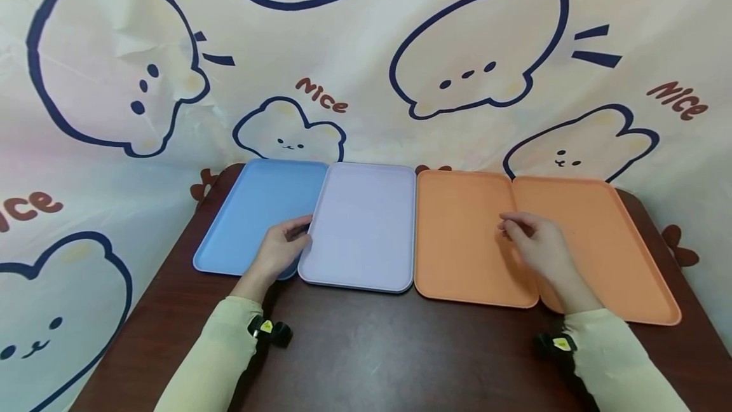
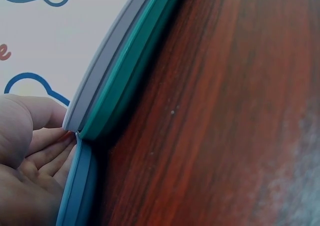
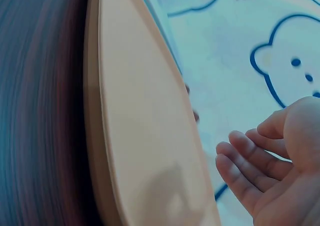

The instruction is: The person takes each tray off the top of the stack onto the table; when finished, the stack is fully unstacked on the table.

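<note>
My left hand (image 1: 279, 250) reaches across the blue tray (image 1: 229, 243) to the left rim of the lavender tray (image 1: 360, 227). Its thumb and fingers meet at that rim and pinch it, as the left hand (image 2: 30, 146) also shows in the left wrist view. Under the lavender tray (image 2: 102, 61) sits a green tray (image 2: 127, 71). Above the seam between the left orange tray (image 1: 469, 240) and the right orange tray (image 1: 606, 253) hovers my right hand (image 1: 540, 243). Its fingers are loosely bent and hold nothing, and a shadow falls on the tray below.
The trays stand side by side along the back of a dark brown wooden table (image 1: 366, 355). A pale cloth (image 1: 366, 49) with cartoon outlines hangs behind and beside the table. Each wrist wears a small black camera, such as the left wrist camera (image 1: 280, 334).
</note>
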`<move>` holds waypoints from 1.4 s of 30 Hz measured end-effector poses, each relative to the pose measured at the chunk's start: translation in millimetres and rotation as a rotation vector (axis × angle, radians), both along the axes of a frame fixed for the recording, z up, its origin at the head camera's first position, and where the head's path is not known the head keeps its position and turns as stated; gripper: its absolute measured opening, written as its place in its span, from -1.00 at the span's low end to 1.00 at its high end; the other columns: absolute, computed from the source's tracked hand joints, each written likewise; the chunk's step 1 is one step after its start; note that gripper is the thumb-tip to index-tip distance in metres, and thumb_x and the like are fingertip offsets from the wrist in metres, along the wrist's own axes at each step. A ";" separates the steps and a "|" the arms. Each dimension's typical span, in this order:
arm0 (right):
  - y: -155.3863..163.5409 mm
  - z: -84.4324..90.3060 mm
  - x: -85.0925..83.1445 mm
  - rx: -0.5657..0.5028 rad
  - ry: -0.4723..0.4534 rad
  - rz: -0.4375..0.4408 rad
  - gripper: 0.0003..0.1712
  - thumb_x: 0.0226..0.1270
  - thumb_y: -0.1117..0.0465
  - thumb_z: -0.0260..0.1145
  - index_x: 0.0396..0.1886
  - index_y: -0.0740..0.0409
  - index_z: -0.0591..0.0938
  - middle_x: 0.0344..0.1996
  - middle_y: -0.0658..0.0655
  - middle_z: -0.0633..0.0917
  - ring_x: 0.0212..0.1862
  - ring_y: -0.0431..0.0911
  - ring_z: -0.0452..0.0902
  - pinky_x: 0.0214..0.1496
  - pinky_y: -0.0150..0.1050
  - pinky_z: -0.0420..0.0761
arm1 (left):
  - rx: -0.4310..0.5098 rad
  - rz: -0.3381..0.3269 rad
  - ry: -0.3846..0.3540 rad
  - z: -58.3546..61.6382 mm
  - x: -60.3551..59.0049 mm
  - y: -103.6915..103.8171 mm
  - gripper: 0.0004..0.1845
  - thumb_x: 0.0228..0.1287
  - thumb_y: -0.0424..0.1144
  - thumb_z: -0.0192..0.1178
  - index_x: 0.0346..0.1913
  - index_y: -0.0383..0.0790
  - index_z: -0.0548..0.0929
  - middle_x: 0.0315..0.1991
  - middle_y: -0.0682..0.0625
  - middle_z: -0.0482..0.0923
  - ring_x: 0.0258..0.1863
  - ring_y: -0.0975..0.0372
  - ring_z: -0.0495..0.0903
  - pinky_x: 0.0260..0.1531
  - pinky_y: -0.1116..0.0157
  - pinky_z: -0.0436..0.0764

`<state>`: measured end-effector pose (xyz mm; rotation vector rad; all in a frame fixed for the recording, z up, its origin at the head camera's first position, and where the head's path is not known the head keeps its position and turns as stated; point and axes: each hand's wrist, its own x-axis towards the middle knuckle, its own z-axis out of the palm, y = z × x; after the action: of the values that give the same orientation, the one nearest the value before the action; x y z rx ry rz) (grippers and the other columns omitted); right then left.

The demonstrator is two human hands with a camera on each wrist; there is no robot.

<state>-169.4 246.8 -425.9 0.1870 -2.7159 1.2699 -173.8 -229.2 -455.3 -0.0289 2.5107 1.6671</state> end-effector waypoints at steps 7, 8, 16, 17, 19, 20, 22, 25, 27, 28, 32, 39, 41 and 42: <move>-37.5 -5.1 -6.9 -0.091 -0.077 0.082 -0.66 0.44 0.20 0.13 0.09 0.29 0.59 -0.19 0.25 0.71 -0.18 0.08 0.67 -0.30 -0.38 0.65 | -0.030 0.013 0.016 -5.1 -1.9 -2.2 -0.53 0.31 -0.34 0.12 0.30 -0.20 0.45 0.29 -0.14 0.38 0.27 0.04 0.40 0.18 0.09 0.46; -42.6 -6.0 -7.7 -0.105 -0.087 0.094 -0.66 0.44 0.21 0.14 0.09 0.29 0.59 -0.18 0.26 0.71 -0.18 0.09 0.67 -0.30 -0.32 0.66 | -0.031 0.016 0.015 -5.2 -2.0 -2.1 -0.53 0.31 -0.34 0.12 0.29 -0.20 0.46 0.29 -0.13 0.39 0.27 0.04 0.40 0.18 0.09 0.46; -81.0 -14.8 -10.8 -0.096 -0.127 0.155 -0.64 0.42 0.16 0.17 0.12 0.23 0.58 -0.18 0.18 0.72 -0.22 -0.01 0.67 -0.35 -0.30 0.62 | -0.017 0.001 0.004 19.4 7.8 6.9 -0.52 0.31 -0.40 0.09 0.30 -0.35 0.42 0.30 -0.25 0.35 0.29 -0.05 0.36 0.21 0.04 0.42; -85.8 -16.1 -11.3 -0.085 -0.129 0.159 -0.63 0.41 0.15 0.18 0.12 0.22 0.58 -0.18 0.16 0.71 -0.21 -0.03 0.66 -0.32 -0.29 0.61 | -0.015 0.000 -0.001 24.3 9.9 8.6 -0.52 0.32 -0.41 0.08 0.30 -0.38 0.41 0.31 -0.27 0.34 0.29 -0.06 0.35 0.22 0.03 0.41; -94.9 -18.7 -12.1 -0.067 -0.128 0.169 -0.61 0.41 0.16 0.18 0.14 0.24 0.57 -0.17 0.15 0.71 -0.18 -0.04 0.64 -0.24 -0.26 0.61 | -0.020 0.002 -0.008 30.3 12.8 11.3 -0.52 0.32 -0.42 0.07 0.30 -0.40 0.40 0.31 -0.28 0.34 0.29 -0.07 0.35 0.22 0.03 0.40; -99.3 -19.7 -12.7 -0.058 -0.134 0.172 -0.60 0.40 0.14 0.19 0.15 0.23 0.56 -0.16 0.14 0.70 -0.16 -0.05 0.63 -0.21 -0.24 0.61 | -0.022 0.002 -0.011 30.9 13.1 11.7 -0.52 0.33 -0.42 0.06 0.30 -0.40 0.39 0.31 -0.28 0.33 0.30 -0.07 0.34 0.23 0.03 0.40; -107.5 -22.1 -14.3 -0.051 -0.142 0.174 -0.58 0.40 0.14 0.19 0.17 0.24 0.55 -0.13 0.14 0.69 -0.13 -0.04 0.61 -0.15 -0.19 0.61 | -0.022 0.002 -0.013 31.4 13.3 11.9 -0.52 0.33 -0.42 0.06 0.31 -0.40 0.39 0.32 -0.28 0.32 0.30 -0.07 0.33 0.23 0.04 0.39; -118.2 -26.5 -17.0 -0.056 -0.140 0.174 -0.56 0.37 0.15 0.21 0.17 0.28 0.54 -0.11 0.17 0.67 -0.11 -0.01 0.61 -0.07 -0.12 0.61 | -0.022 -0.004 -0.008 29.9 12.3 11.0 -0.52 0.33 -0.42 0.06 0.31 -0.40 0.38 0.32 -0.28 0.31 0.30 -0.08 0.33 0.23 0.02 0.39; -124.4 -30.2 -18.6 -0.058 -0.124 0.166 -0.55 0.34 0.18 0.24 0.15 0.31 0.55 -0.14 0.19 0.66 -0.13 0.01 0.61 -0.06 -0.10 0.61 | -0.016 -0.009 -0.003 24.3 9.4 8.8 -0.52 0.33 -0.43 0.07 0.31 -0.39 0.38 0.32 -0.28 0.31 0.30 -0.09 0.32 0.23 0.01 0.39; -127.5 -32.1 -19.5 -0.056 -0.112 0.163 -0.56 0.32 0.19 0.26 0.13 0.33 0.56 -0.15 0.21 0.65 -0.14 0.01 0.61 -0.06 -0.10 0.61 | -0.013 -0.009 0.000 20.3 7.5 7.0 -0.51 0.33 -0.42 0.08 0.31 -0.38 0.39 0.32 -0.27 0.31 0.30 -0.09 0.32 0.23 0.00 0.39; -138.3 -38.8 -21.1 -0.028 -0.066 0.151 -0.56 0.24 0.22 0.31 0.07 0.36 0.60 -0.24 0.20 0.60 -0.21 -0.02 0.56 -0.14 -0.18 0.58 | -0.020 -0.006 0.012 3.2 1.1 0.5 -0.51 0.33 -0.39 0.10 0.32 -0.30 0.41 0.33 -0.23 0.33 0.30 -0.06 0.34 0.22 0.02 0.40; -150.6 -40.5 -17.8 -0.013 -0.066 0.081 -0.60 0.16 0.24 0.36 -0.01 0.33 0.65 -0.37 0.15 0.51 -0.27 -0.05 0.39 -0.22 -0.25 0.41 | -0.038 0.014 0.029 -6.1 0.2 -2.1 -0.53 0.31 -0.33 0.13 0.29 -0.19 0.46 0.30 -0.14 0.38 0.27 0.02 0.39 0.20 0.07 0.44; -153.7 -40.3 -17.6 -0.026 -0.074 0.046 -0.61 0.13 0.26 0.35 -0.03 0.32 0.65 -0.36 0.14 0.52 -0.28 -0.05 0.42 -0.23 -0.27 0.42 | -0.043 0.012 0.032 -5.4 -0.1 -2.3 -0.53 0.31 -0.32 0.13 0.29 -0.19 0.46 0.29 -0.13 0.38 0.27 0.03 0.39 0.19 0.08 0.45; -155.3 -40.3 -17.8 -0.033 -0.073 0.029 -0.61 0.11 0.28 0.35 -0.03 0.32 0.65 -0.35 0.14 0.54 -0.29 -0.06 0.44 -0.24 -0.28 0.43 | -0.045 0.013 0.033 -4.9 -0.4 -2.6 -0.53 0.32 -0.32 0.13 0.29 -0.19 0.46 0.29 -0.13 0.38 0.27 0.03 0.40 0.19 0.08 0.45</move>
<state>-187.1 91.5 -466.2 0.1809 -2.7607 1.3540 -174.2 -231.7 -460.1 -0.0217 2.5772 1.6289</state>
